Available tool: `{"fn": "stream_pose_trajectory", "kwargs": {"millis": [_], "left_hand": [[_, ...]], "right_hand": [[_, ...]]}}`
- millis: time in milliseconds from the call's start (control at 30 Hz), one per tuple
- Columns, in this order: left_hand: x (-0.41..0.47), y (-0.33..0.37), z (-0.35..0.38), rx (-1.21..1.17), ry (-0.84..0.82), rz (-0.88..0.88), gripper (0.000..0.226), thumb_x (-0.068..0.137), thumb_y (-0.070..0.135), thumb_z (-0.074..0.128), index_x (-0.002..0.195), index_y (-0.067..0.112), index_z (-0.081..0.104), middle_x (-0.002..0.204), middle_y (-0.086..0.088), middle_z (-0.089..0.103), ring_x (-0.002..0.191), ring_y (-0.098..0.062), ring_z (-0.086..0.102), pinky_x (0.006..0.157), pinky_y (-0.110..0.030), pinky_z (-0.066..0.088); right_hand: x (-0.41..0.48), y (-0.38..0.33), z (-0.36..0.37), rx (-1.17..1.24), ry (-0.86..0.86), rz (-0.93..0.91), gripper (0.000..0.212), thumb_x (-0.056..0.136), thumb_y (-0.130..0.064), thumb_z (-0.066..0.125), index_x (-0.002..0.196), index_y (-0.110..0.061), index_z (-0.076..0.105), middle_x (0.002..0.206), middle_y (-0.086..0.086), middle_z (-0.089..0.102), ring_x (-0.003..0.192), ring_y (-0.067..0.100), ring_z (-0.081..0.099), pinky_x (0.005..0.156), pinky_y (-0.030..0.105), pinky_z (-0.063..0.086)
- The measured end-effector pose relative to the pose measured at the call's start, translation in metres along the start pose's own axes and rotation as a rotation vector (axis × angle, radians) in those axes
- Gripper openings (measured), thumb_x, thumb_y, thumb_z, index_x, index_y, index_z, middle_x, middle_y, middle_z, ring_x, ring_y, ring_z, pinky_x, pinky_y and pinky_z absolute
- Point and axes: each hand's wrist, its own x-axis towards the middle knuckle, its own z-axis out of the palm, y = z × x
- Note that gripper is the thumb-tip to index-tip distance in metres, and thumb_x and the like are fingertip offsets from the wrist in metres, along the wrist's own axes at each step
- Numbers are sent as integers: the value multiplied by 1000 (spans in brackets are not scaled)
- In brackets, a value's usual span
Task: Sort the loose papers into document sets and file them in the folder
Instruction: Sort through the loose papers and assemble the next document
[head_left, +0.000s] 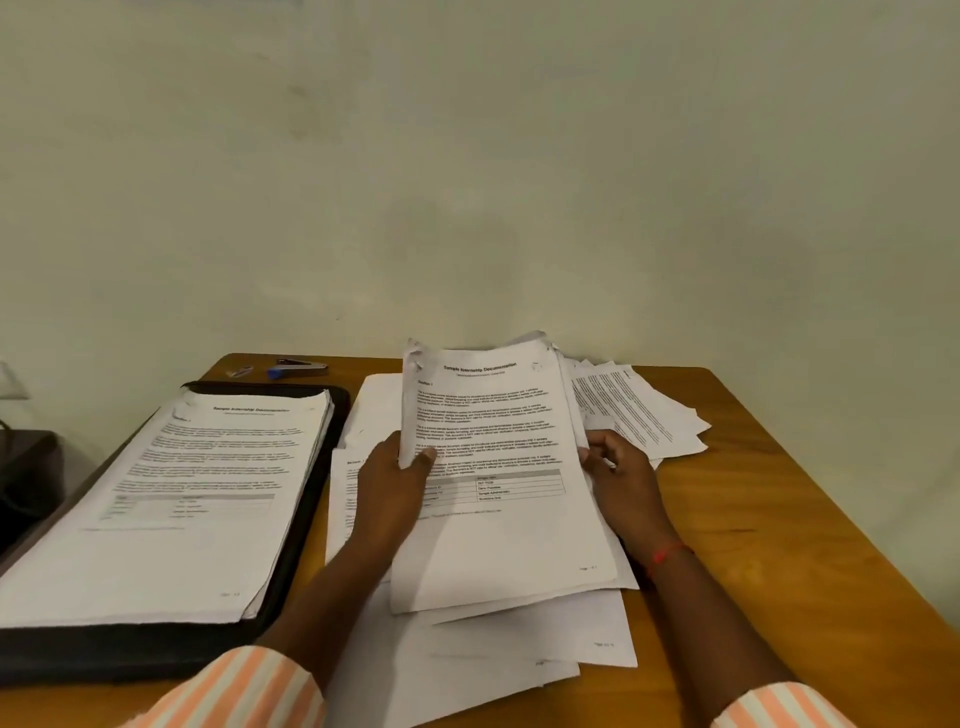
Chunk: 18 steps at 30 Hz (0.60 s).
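Left hand (392, 483) pinching left edge of printed sheaf (498, 519), thumb on front, fingers behind. Right hand (621, 467) curled round its right edge. Sheaf tilted up, centre frame, over loose papers (519, 639) spread on wooden table (779, 519). Black folder (130, 649) lower left, lying open, thick stack (197, 493) inside. Stapler (298, 368) just beyond folder, by wall.

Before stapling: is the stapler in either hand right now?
No, the stapler lies at the far edge of the table, while the left hand and right hand hold a paper set.
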Motion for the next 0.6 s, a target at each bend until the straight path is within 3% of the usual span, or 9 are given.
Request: {"fn": "stream_pose_trajectory", "kwargs": {"millis": [67, 167, 267, 367, 467, 533, 600], "left_hand": [[5, -1, -3, 13, 27, 38, 21, 100, 34, 62, 120, 29, 65, 117, 5, 68, 100, -17, 70, 80, -34, 60], [3, 6, -5, -109, -14, -18, 24, 102, 33, 59, 125, 31, 63, 114, 12, 70, 98, -12, 70, 73, -25, 56], [-2, 8, -4, -174, -34, -18, 26, 103, 31, 58, 129, 32, 60, 118, 11, 71, 103, -13, 70, 72, -23, 56], [-8, 14, -5, -170, 30, 96, 26, 102, 26, 59, 127, 34, 54, 120, 12, 68, 107, -16, 70, 75, -24, 60], [-18, 31, -7, -177, 125, 262, 46, 101, 22, 61, 141, 37, 44, 123, 25, 65, 109, -4, 67, 78, -22, 60], [-26, 43, -9, -158, 206, 398, 55, 100, 13, 62, 148, 23, 38, 119, 40, 60, 109, 9, 63, 78, -14, 57], [-29, 49, -12, -147, 265, 524, 50, 98, 3, 62, 141, 14, 38, 118, 48, 53, 111, 16, 58, 80, -7, 52]], "right_hand": [[-3, -6, 1, 41, 0, 2, 11, 99, -20, 62, 107, -21, 71, 105, -13, 73, 97, -1, 65, 80, 18, 51], [-10, -17, 4, 123, 8, 17, 12, 101, -22, 60, 108, -22, 70, 103, -16, 74, 95, 2, 68, 72, 16, 54], [-19, -26, 7, 181, -3, 8, 18, 104, -29, 54, 109, -22, 69, 106, -22, 73, 99, 0, 67, 76, 18, 56], [-22, -28, 8, 300, -56, -8, 21, 105, -26, 48, 108, -28, 68, 113, -24, 71, 106, 2, 67, 81, 20, 57], [-24, -33, 11, 233, -107, -89, 20, 98, -17, 61, 115, -27, 62, 113, -21, 72, 108, 2, 67, 84, 18, 55], [-30, -38, 15, 148, -75, -177, 31, 94, -15, 68, 120, -28, 59, 116, -21, 70, 112, 2, 65, 89, 19, 54], [-37, -45, 19, 171, -15, -214, 34, 94, -13, 66, 117, -34, 55, 112, -29, 68, 108, -6, 63, 81, 13, 54]]}}
